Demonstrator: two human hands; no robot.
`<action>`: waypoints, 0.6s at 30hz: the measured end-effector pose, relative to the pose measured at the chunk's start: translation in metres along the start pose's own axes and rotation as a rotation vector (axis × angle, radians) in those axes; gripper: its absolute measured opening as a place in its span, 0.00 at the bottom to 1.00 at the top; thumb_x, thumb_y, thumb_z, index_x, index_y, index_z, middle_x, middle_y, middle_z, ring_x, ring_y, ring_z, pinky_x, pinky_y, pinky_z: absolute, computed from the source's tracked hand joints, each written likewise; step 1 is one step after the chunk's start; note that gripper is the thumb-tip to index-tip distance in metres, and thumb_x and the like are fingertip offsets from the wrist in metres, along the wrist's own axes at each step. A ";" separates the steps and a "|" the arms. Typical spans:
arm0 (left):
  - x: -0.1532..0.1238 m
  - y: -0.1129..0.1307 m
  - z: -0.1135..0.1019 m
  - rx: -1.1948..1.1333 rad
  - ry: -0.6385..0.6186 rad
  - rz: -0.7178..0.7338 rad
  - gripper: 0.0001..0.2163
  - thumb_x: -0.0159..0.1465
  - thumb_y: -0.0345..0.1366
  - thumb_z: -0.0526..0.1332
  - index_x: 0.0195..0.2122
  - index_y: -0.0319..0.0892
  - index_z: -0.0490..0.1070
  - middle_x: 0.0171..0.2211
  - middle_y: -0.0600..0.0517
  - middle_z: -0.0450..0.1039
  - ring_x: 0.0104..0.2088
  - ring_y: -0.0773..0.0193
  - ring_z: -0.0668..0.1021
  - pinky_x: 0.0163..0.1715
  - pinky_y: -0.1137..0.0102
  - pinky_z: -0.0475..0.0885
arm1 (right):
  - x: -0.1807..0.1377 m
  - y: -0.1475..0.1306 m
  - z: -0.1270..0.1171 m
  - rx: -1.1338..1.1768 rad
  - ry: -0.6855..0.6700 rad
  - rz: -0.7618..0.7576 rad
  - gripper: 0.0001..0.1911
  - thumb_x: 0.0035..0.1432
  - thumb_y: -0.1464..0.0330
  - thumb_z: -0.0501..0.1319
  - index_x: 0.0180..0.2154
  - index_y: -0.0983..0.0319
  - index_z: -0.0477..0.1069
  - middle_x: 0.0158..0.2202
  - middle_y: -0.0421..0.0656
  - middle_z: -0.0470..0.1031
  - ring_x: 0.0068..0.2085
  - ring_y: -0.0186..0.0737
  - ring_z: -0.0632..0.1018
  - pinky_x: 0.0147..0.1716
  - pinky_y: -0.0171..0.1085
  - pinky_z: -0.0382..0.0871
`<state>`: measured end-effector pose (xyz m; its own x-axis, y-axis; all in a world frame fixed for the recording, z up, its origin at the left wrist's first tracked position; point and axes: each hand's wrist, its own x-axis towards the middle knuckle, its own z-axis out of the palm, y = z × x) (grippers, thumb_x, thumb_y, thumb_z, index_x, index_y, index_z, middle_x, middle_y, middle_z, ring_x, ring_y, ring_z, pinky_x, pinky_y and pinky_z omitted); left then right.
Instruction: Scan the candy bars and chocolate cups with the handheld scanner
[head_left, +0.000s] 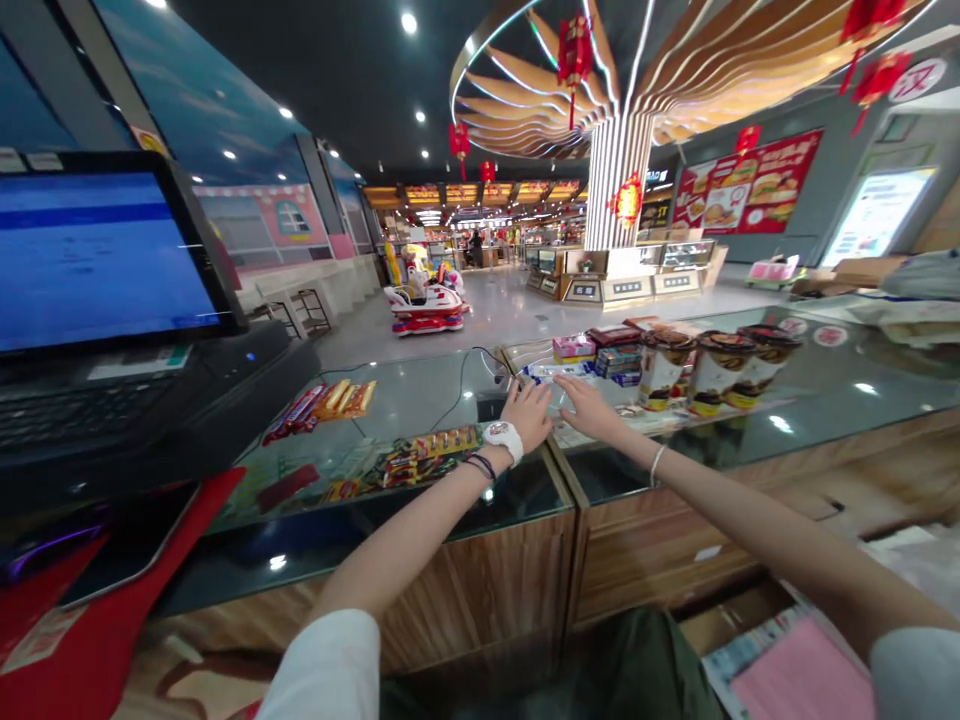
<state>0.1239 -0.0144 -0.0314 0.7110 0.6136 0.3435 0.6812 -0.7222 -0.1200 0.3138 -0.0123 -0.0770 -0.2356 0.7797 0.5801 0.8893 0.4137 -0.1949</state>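
My left hand (529, 412), with a white watch (504, 440) and dark bands at the wrist, reaches over the glass counter near the seam between two cases. Its fingers are spread and nothing shows in them. Beside it on the right, my right hand (589, 408) has its fingers stretched toward the left one. Those fingertips are close to a blue-and-white packet (536, 372); whether they touch it I cannot tell. Small boxes (619, 360) are stacked just beyond, and a pink box (573, 347) sits next to them. Several tall snack cups (718, 372) stand farther right.
A computer screen (90, 260) and keyboard (97, 400) occupy the left end. A phone (139, 545) rests on a red sheet (142, 620). Snack packets (322, 405) lie on the glass counter (420, 385). An open drawer (731, 610) is below on the right.
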 end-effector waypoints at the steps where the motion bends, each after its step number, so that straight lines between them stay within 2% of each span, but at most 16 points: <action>1: 0.006 0.004 0.004 0.013 0.004 0.013 0.23 0.66 0.37 0.53 0.63 0.39 0.62 0.67 0.44 0.60 0.68 0.52 0.60 0.69 0.49 0.48 | -0.002 0.005 0.000 -0.016 -0.015 0.027 0.33 0.55 0.72 0.57 0.63 0.66 0.60 0.65 0.55 0.63 0.65 0.52 0.64 0.64 0.55 0.58; 5: 0.032 0.007 0.022 0.065 0.034 0.041 0.24 0.67 0.40 0.54 0.63 0.39 0.63 0.66 0.42 0.61 0.67 0.50 0.61 0.68 0.49 0.48 | -0.008 0.022 0.003 -0.063 -0.064 0.136 0.33 0.55 0.72 0.57 0.63 0.65 0.60 0.65 0.56 0.62 0.65 0.53 0.65 0.63 0.57 0.57; 9: 0.057 0.004 0.039 0.079 0.002 -0.036 0.24 0.67 0.40 0.53 0.63 0.36 0.63 0.66 0.41 0.60 0.67 0.48 0.61 0.68 0.49 0.49 | -0.005 0.036 0.006 -0.127 -0.096 0.195 0.32 0.56 0.72 0.57 0.63 0.65 0.60 0.66 0.55 0.62 0.65 0.52 0.65 0.64 0.56 0.56; 15: 0.086 0.006 0.059 0.052 -0.037 -0.139 0.24 0.67 0.39 0.52 0.63 0.35 0.62 0.67 0.41 0.60 0.67 0.48 0.61 0.68 0.50 0.48 | 0.022 0.052 0.008 -0.218 -0.135 0.285 0.30 0.59 0.72 0.56 0.64 0.65 0.59 0.67 0.54 0.61 0.66 0.53 0.62 0.64 0.56 0.53; 18: 0.094 0.007 0.066 0.056 -0.043 -0.140 0.25 0.66 0.38 0.53 0.64 0.37 0.62 0.66 0.41 0.60 0.67 0.49 0.61 0.68 0.49 0.49 | 0.035 0.061 0.006 -0.176 -0.081 0.268 0.31 0.59 0.73 0.55 0.64 0.65 0.58 0.66 0.54 0.61 0.67 0.50 0.62 0.66 0.55 0.51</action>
<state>0.2072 0.0593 -0.0609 0.6144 0.7210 0.3203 0.7820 -0.6103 -0.1264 0.3574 0.0430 -0.0728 -0.0079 0.8877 0.4604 0.9762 0.1066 -0.1888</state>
